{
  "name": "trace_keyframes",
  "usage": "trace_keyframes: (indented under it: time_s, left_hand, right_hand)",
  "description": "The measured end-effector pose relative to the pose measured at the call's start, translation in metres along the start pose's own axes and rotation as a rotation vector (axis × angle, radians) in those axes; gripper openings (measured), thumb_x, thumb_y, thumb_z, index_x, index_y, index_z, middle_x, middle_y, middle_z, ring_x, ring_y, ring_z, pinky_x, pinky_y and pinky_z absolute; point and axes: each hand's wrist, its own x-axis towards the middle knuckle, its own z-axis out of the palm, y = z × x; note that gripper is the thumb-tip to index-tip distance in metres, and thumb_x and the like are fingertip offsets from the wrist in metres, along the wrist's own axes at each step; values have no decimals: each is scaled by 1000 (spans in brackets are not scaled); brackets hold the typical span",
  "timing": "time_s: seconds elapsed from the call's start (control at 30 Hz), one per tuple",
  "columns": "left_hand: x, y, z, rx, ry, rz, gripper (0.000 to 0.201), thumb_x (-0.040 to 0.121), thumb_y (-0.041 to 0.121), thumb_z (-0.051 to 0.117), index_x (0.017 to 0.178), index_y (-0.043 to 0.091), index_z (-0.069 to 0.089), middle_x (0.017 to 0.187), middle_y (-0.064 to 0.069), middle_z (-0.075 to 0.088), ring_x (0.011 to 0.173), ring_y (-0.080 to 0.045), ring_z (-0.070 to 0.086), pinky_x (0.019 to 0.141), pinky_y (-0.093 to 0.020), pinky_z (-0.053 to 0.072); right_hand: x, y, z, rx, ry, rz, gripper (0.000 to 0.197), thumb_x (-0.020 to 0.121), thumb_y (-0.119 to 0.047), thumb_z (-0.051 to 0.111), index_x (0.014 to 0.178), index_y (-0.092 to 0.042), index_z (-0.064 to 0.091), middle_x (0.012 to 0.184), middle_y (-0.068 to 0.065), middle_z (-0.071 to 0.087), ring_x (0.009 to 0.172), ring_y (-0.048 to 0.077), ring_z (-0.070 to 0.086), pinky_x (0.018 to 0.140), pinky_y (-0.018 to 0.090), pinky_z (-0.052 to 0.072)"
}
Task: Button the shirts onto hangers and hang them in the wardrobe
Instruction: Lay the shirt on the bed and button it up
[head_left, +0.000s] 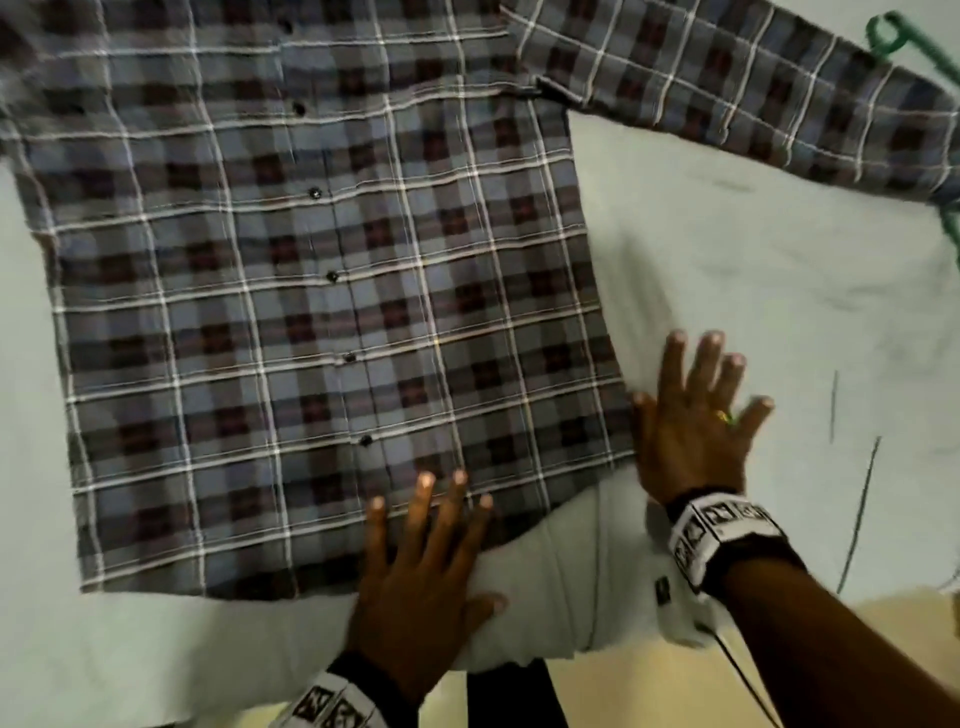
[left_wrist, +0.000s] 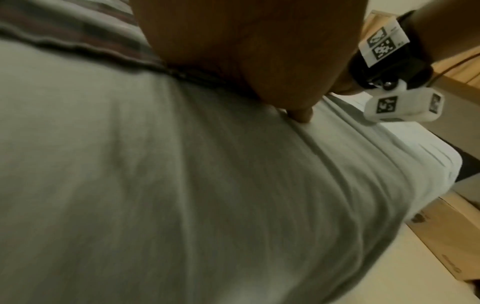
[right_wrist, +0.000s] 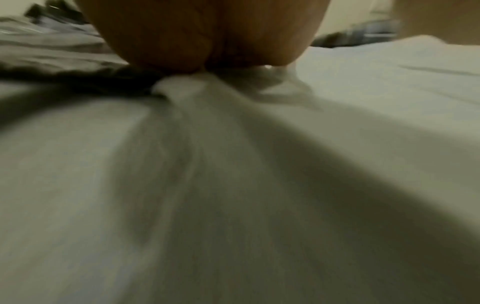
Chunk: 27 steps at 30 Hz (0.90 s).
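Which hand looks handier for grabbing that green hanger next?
Probably the right hand: it lies flat on the sheet, on the side of the green hanger. The left hand presses the plaid shirt hem.

The grey, blue and maroon plaid button-up shirt (head_left: 311, 291) runs off the top and left edges of the head view, so its collar and left sleeve cannot be seen, and its right sleeve is cut by the right edge. Only a loop and short stretches of the green wire hanger (head_left: 904, 41) show at the top right corner; the rest lies under the sleeve or outside the picture. Both wrist views are blurred, each palm hiding its own fingers.
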Motion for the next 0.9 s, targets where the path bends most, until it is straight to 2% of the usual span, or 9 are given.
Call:
trace_keyframes:
  time_s: [0.07, 0.17, 0.3, 0.37, 0.43, 0.5, 0.57, 0.73, 0.9]
  left_hand:
    - [-14, 4, 6, -9, -16, 36, 102, 75, 81, 53, 157, 23, 32, 164, -13, 28, 150, -42, 22, 113, -76, 14]
    - [-22, 5, -5, -80, -30, 57, 107, 62, 80, 67, 152, 27, 45, 162, -9, 34, 146, -38, 35, 109, -71, 24]
    - [-9, -9, -42, -245, 294, -50, 34, 83, 43, 62, 112, 28, 72, 134, 2, 59, 128, -21, 55, 102, -60, 31]
    - [7, -19, -57, -291, 407, -165, 36, 86, 37, 65, 120, 25, 68, 139, -1, 56, 134, -23, 50, 104, -65, 34]
    - [29, -34, -64, -293, 393, -256, 60, 86, 46, 64, 141, 24, 54, 157, -7, 40, 148, -28, 33, 109, -70, 29]
    - [47, -50, -66, -235, 328, -337, 75, 90, 59, 54, 156, 29, 33, 168, -7, 17, 155, -29, 16, 113, -73, 13]
    - [52, -65, -59, -216, 292, -421, 80, 92, 67, 45, 161, 35, 18, 170, -2, 4, 156, -28, 10, 113, -73, 4]
    - [32, -83, -29, -204, 227, -546, 78, 95, 75, 16, 162, 36, 4, 170, 4, -4, 157, -25, 4, 115, -71, 5]
    - [-16, -82, -5, -149, 153, -576, 82, 92, 72, 25, 161, 27, 22, 170, -6, 9, 155, -32, 14, 115, -71, 13]
  right_hand:
    - [-17, 12, -1, 39, -77, 82, 68, 103, -55, 16, 156, -31, -19, 165, 6, -23, 153, 33, -9, 112, 75, 8]
    - [-8, -1, -25, 84, -50, 7, 72, 100, -63, 13, 155, -32, -22, 165, 3, -23, 153, 31, -15, 114, 72, -1]
    - [59, -62, -79, -46, 72, -399, 74, 98, -68, 20, 155, -38, -17, 165, -1, -22, 152, 32, -16, 115, 64, -12]
    - [99, -95, -94, -189, 91, -716, 77, 95, -69, 24, 156, -41, -13, 166, 0, -14, 152, 33, -10, 115, 67, -6]
    - [138, -124, -107, -359, 126, -992, 78, 93, -68, 25, 159, -37, -5, 168, 3, -3, 153, 35, 0, 115, 68, -1]
    - [170, -157, -124, -433, 139, -1083, 77, 94, -69, 21, 159, -35, -3, 168, 5, -2, 154, 35, 2, 117, 66, 2]
    - [182, -185, -131, -396, 112, -1035, 77, 95, -71, 20, 159, -37, -4, 168, 7, -7, 154, 36, -3, 119, 66, 2]
    - [127, -188, -72, -426, 84, -1069, 73, 96, -71, 19, 159, -40, 1, 167, 14, -7, 152, 44, -4, 113, 73, 8]
    - [-3, -115, -20, -397, -48, -1312, 85, 89, -69, 49, 159, -40, 9, 167, 15, -2, 151, 47, -1, 111, 76, 13]
